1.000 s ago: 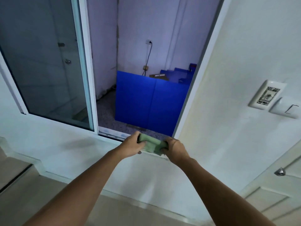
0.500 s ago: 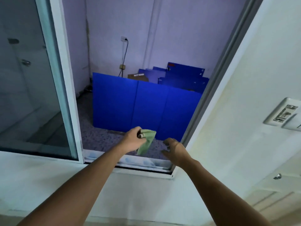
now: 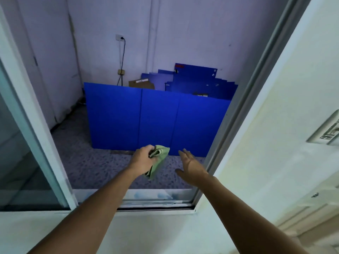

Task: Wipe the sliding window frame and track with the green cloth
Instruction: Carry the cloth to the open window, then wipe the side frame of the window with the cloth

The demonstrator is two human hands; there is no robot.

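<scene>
My left hand (image 3: 144,159) grips the bunched green cloth (image 3: 159,158), which hangs down from my fingers in the open window gap. My right hand (image 3: 191,165) is stretched out beside it with straight fingers, holding nothing, near the grey right frame post (image 3: 244,99). Both hands are past the sill, above the bottom track (image 3: 156,197), which shows pale smears. The sliding glass pane (image 3: 22,162) with its white frame stands pushed to the left.
Beyond the window lies a speckled floor with upright blue panels (image 3: 156,120) and a stack of more blue boards and cardboard behind. A wall socket with a black cable (image 3: 122,57) is at the back. A switch plate (image 3: 328,132) is on the right wall.
My right hand let go of the cloth and opened. Both hands rose off the track and reached out through the opening, the left keeping the cloth. The view moved closer to the window.
</scene>
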